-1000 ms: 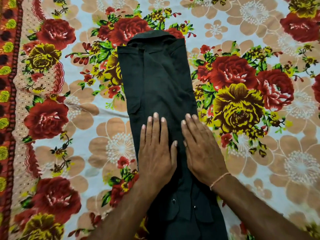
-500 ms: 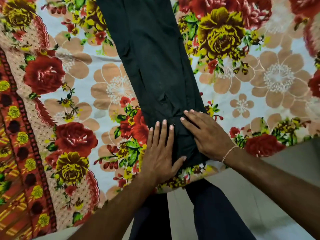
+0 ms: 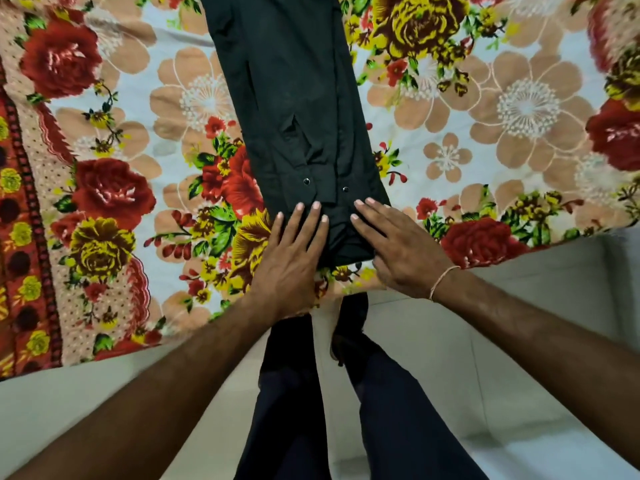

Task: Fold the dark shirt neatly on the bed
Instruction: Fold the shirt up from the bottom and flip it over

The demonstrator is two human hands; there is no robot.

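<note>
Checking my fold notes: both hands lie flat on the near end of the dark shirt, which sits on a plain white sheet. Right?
Not quite. The head view shows the left hand and right hand flat on the dark shirt, but the sheet is floral, not plain white.

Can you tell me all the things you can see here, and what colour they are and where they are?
dark shirt: one, black, folded into a long strip down the middle of the bed
bedsheet: one, pale with red, yellow and tan flowers, under the shirt
floor: pale grey, below the bed's edge
thread bracelet: one, pale, on the right wrist
legs: two, dark trousers, bottom centre
left hand: flat on the shirt's near end
right hand: flat beside it
</note>
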